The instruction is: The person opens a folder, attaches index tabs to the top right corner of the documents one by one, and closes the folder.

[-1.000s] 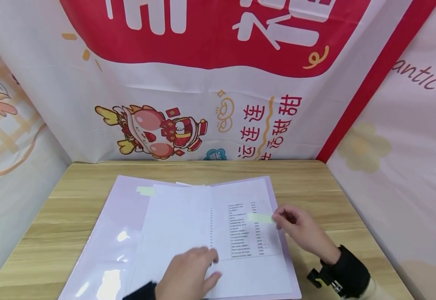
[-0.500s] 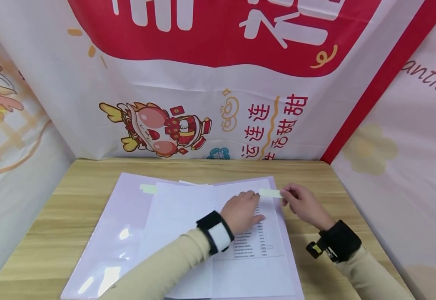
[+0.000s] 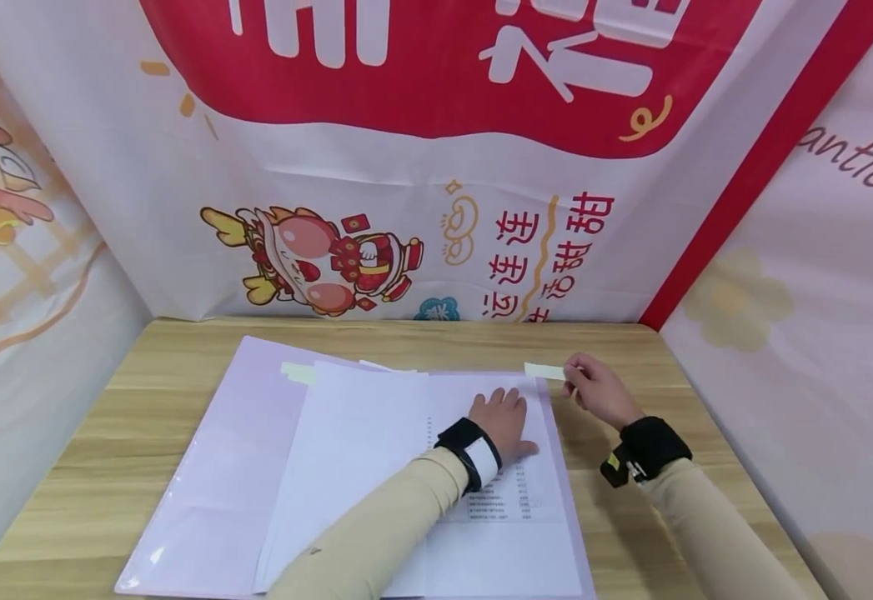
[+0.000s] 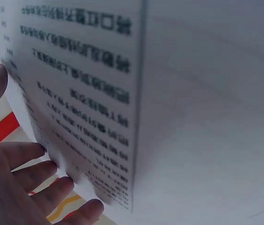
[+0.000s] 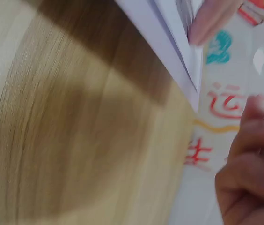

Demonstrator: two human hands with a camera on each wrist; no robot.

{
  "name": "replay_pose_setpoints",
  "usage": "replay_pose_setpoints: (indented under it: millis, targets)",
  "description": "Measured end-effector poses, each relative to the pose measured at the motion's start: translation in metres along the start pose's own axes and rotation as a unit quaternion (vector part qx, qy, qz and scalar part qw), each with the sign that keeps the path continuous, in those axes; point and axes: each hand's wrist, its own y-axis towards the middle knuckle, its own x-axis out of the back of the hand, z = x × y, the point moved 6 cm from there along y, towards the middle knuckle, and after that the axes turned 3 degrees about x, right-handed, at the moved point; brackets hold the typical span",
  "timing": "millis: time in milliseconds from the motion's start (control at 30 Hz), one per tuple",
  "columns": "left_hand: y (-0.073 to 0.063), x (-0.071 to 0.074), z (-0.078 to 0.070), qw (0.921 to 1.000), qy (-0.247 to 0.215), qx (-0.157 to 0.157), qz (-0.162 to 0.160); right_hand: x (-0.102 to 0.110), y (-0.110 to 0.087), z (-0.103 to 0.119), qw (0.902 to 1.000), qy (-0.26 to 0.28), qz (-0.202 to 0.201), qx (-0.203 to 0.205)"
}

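An open lavender folder (image 3: 218,450) lies on the table with white sheets inside. My left hand (image 3: 502,423) rests with spread fingers on the right-hand page, over its printed table (image 3: 499,504). In the left wrist view, my fingertips (image 4: 61,187) touch the printed sheet (image 4: 90,89). At the folder's upper right corner, my right hand (image 3: 599,390) pinches one end of a pale green sticky note (image 3: 544,370), a narrow strip. The right wrist view shows my right hand (image 5: 253,168) with curled fingers, beyond the folder's corner (image 5: 188,91); the strip is not clear there.
Another pale green strip (image 3: 298,373) sits near the top of the folder's left side. A white paper edge (image 3: 387,366) sticks out behind the middle. The wooden table (image 3: 106,467) ends at a printed cloth backdrop (image 3: 436,167), with cloth at both sides.
My left hand has moved right and up from the middle onto the right page. The strip, pinched by my right hand, has moved up from the page's edge to the folder's top corner.
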Motion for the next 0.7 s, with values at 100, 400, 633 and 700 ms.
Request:
replay_pose_setpoints:
  millis: [100, 400, 633, 700]
  targets:
    - [0.006, -0.016, -0.001, 0.9998, 0.02, -0.001, -0.003, -0.006, 0.009, -0.013, 0.9989, 0.043, 0.014, 0.015]
    - [0.012, -0.023, 0.005, 0.9997, 0.026, 0.003, -0.004, -0.021, 0.022, -0.047, 0.998, 0.042, 0.041, -0.021]
    - [0.015, -0.02, 0.008, 0.9999, 0.002, 0.014, 0.005, -0.025, 0.021, -0.067, 0.9971, 0.041, 0.05, -0.039]
    - [0.016, -0.02, 0.007, 0.9997, -0.011, 0.012, 0.019, -0.026, 0.022, -0.068, 0.9974, 0.037, 0.05, -0.035]
